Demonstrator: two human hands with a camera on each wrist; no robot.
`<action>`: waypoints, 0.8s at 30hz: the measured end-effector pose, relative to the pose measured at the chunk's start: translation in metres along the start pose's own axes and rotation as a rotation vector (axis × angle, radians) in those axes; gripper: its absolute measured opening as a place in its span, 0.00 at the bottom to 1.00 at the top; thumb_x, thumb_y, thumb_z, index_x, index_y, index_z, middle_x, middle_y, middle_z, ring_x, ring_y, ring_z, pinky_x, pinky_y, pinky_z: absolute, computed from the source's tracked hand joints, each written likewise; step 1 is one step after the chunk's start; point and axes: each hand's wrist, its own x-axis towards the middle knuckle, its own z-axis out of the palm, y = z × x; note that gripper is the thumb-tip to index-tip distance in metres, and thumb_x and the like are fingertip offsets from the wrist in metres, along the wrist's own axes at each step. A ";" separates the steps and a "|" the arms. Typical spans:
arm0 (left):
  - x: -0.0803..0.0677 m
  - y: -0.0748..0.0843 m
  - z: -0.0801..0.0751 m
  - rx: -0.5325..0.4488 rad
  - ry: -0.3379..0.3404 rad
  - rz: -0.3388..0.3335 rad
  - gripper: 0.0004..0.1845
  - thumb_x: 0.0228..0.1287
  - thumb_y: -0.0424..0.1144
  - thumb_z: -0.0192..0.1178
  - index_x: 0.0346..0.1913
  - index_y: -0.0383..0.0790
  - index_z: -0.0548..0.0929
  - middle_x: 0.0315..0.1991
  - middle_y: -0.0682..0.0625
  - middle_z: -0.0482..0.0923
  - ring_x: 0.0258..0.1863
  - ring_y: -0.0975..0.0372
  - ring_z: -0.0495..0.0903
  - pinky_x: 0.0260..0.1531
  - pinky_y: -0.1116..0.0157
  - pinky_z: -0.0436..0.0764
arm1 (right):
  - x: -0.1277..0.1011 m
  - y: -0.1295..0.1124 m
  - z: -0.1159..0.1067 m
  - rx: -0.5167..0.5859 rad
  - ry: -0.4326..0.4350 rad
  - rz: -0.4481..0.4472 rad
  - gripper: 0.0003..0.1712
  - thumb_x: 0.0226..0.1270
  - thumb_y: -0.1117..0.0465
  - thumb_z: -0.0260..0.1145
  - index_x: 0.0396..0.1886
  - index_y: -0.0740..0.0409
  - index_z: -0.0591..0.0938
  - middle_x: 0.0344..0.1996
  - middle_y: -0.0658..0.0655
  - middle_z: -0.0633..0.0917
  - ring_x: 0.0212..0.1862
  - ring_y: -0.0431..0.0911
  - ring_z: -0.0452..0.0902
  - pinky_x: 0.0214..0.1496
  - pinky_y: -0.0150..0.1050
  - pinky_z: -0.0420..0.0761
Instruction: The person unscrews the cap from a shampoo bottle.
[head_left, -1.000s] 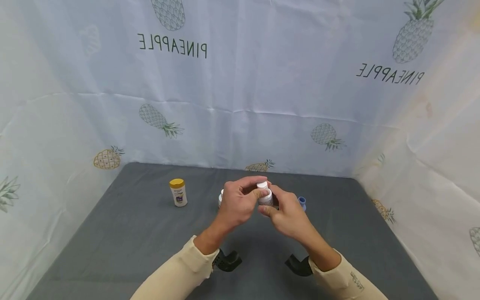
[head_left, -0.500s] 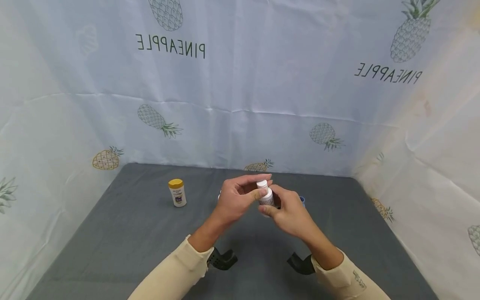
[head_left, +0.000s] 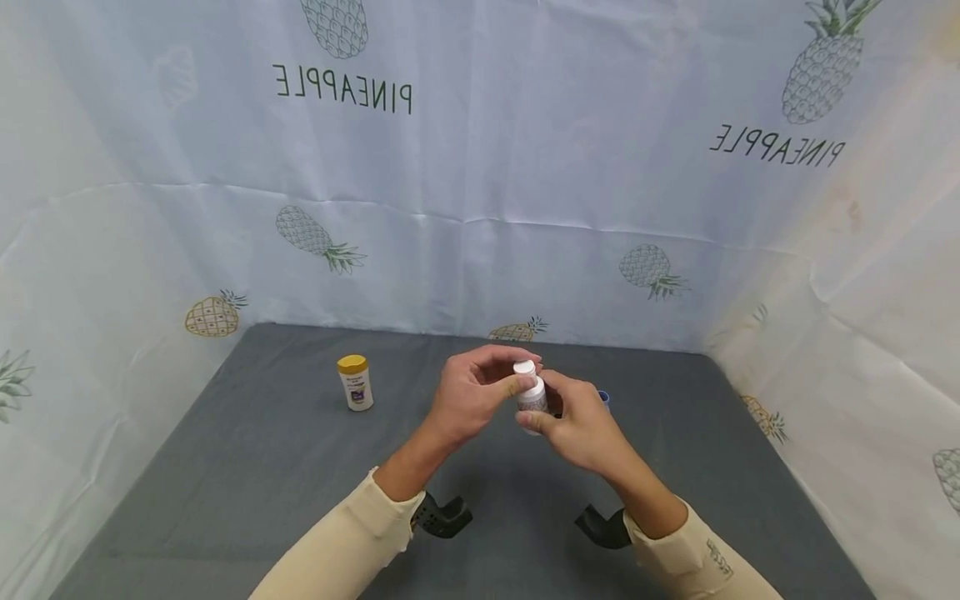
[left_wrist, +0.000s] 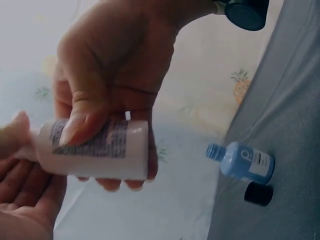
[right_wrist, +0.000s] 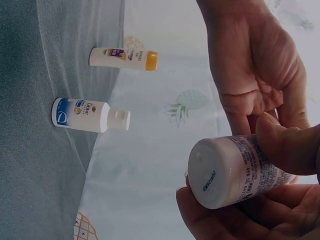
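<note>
Both hands have drifted slightly toward the table's back edge, right hand (head_left: 581, 429) gripping the white bottle (head_left: 532, 394) steady while left hand (head_left: 472, 398) fingers pinch its cap (head_left: 524, 367) to turn it

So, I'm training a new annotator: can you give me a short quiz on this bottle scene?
1. True or false: the yellow-capped bottle stands upright on the table, with neither hand touching it.
2. Which hand grips the body of the white bottle? A: the left hand. B: the right hand.
3. Fill in: next to the blue bottle lies a loose ___ cap.

Key: 1 true; 2 B, the left hand's fingers are at the bottle's cap end; 3 black.
</note>
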 end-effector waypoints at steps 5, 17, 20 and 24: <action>0.000 0.002 -0.005 -0.011 -0.104 0.003 0.17 0.71 0.26 0.63 0.61 0.27 0.83 0.60 0.31 0.83 0.59 0.45 0.86 0.56 0.65 0.86 | 0.000 0.002 0.000 0.006 -0.015 -0.011 0.23 0.71 0.61 0.72 0.62 0.65 0.80 0.48 0.61 0.88 0.42 0.44 0.86 0.40 0.35 0.85; -0.001 0.002 -0.002 -0.002 -0.011 -0.051 0.16 0.64 0.26 0.70 0.54 0.29 0.86 0.55 0.32 0.86 0.48 0.66 0.89 0.49 0.66 0.88 | 0.001 0.003 0.004 0.011 -0.008 0.008 0.21 0.69 0.62 0.74 0.58 0.62 0.82 0.44 0.58 0.89 0.38 0.43 0.85 0.39 0.35 0.85; -0.001 0.002 -0.004 -0.028 -0.060 -0.007 0.17 0.67 0.26 0.67 0.57 0.27 0.84 0.57 0.31 0.84 0.53 0.58 0.89 0.53 0.65 0.87 | 0.000 0.003 0.003 0.012 -0.008 -0.004 0.21 0.69 0.61 0.74 0.58 0.63 0.82 0.43 0.59 0.89 0.38 0.43 0.84 0.38 0.35 0.85; -0.001 0.002 -0.008 -0.043 -0.120 0.034 0.17 0.71 0.26 0.63 0.60 0.24 0.83 0.59 0.29 0.83 0.58 0.51 0.87 0.58 0.63 0.86 | -0.001 0.002 0.002 0.012 -0.014 -0.016 0.22 0.70 0.60 0.73 0.59 0.65 0.81 0.44 0.60 0.89 0.39 0.43 0.85 0.38 0.35 0.84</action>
